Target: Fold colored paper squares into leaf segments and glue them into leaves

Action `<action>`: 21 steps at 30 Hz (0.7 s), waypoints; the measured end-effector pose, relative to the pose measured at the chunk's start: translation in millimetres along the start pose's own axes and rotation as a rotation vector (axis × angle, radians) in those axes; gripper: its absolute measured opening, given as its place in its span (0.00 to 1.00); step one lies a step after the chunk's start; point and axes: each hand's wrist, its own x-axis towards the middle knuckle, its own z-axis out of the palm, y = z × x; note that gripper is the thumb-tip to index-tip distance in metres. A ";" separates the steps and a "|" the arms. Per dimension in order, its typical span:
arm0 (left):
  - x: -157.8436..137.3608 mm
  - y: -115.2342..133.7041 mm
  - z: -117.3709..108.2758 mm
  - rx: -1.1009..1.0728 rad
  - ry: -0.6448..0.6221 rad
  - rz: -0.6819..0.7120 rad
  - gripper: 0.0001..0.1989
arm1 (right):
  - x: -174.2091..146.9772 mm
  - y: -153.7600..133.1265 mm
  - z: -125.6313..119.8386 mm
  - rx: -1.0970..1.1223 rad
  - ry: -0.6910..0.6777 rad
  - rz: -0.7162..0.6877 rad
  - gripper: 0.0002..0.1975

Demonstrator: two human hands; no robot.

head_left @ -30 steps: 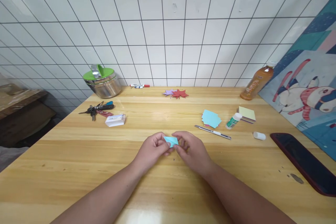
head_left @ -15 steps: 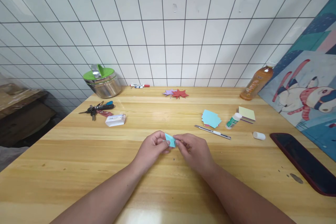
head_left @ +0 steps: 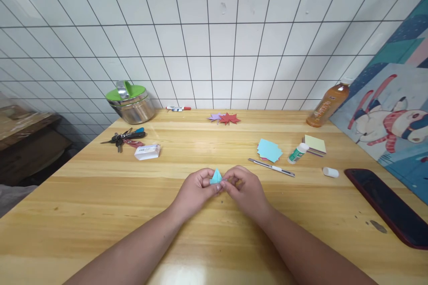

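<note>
A small folded piece of light-blue paper [head_left: 216, 177] is pinched between my two hands above the middle of the table. Its upper part comes to a point, with a crease down the centre. My left hand [head_left: 197, 188] grips its left side and lower edge, thumb in front. My right hand [head_left: 244, 188] has thumb and forefinger closed on the lower right corner. Fingertips cover the paper's bottom edge. Beyond the right hand lie a slim utility knife [head_left: 271, 167] and a stack of light-blue paper squares [head_left: 269, 150].
A glue stick [head_left: 298, 153], its white cap [head_left: 331, 172], a pad of yellow paper [head_left: 314, 144], a phone [head_left: 388, 207] and a drink bottle [head_left: 329, 103] are on the right. Left are keys [head_left: 127, 137], a small box [head_left: 147, 152] and a steel pot [head_left: 135, 109]. Paper leaves [head_left: 229, 119] lie behind.
The light-blue paper has gone from a flat, slanted shape to one with an upright point and a centre crease. Both thumbs have drawn together at its lower edge.
</note>
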 end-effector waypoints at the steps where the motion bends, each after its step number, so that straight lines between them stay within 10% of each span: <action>1: -0.1 -0.3 -0.3 -0.001 0.002 -0.004 0.10 | 0.6 0.4 1.0 0.060 -0.003 0.065 0.02; 21: -0.5 2.3 -3.5 0.103 -0.005 -0.083 0.14 | 6.3 4.8 0.1 0.544 -0.115 0.384 0.14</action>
